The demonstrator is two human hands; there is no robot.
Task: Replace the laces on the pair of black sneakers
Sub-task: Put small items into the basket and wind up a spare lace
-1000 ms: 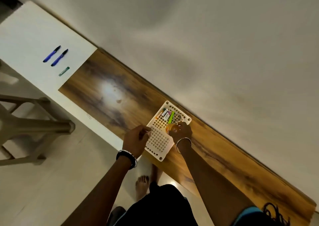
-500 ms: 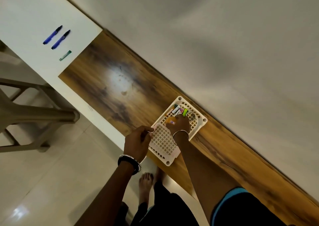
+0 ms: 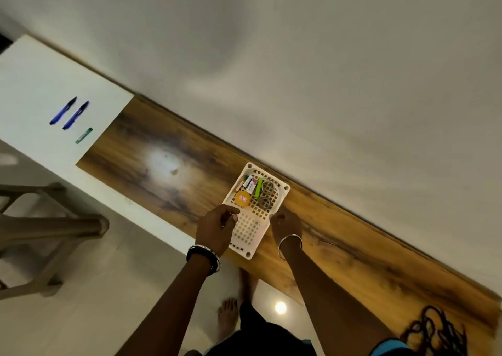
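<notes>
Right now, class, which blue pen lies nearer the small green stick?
The rightmost blue pen in the picture, beside the green stick; the other pen lies farther left.

We see dim warm light; glare on glossy brown wooden counter (image 3: 163,162) left of left hand (image 3: 216,229) gripping white plastic basket (image 3: 251,233); edges blurred.

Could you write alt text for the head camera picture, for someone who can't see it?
A person's left hand grips the left edge of a white perforated tray on a wooden counter, the right hand at its right edge. The tray holds an orange disc, a green marker and grey rings.
</notes>
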